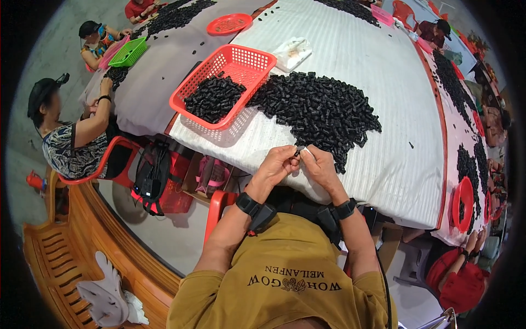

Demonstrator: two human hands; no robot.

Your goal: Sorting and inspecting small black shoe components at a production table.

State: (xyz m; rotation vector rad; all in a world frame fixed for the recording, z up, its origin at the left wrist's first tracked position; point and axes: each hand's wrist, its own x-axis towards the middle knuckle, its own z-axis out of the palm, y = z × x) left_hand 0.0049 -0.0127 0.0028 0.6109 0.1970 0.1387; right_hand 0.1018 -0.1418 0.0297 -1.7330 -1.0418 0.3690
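Note:
My left hand is closed in a pinch on a small black piece, just over the near edge of the table. Close against it, my right hand is also pinched, its thumb and fingertip meeting beside the piece. Whatever the right fingers hold is too small to make out. Beyond my hands spreads a large pile of short black cylindrical pieces. A red plastic basket stands to the left of the pile, with many more such pieces inside it.
Crumpled white paper lies behind the pile on the white tablecloth. A red tray is farther back. Other people sit around the tables, near a green basket and a red basin. A wooden bench is behind me.

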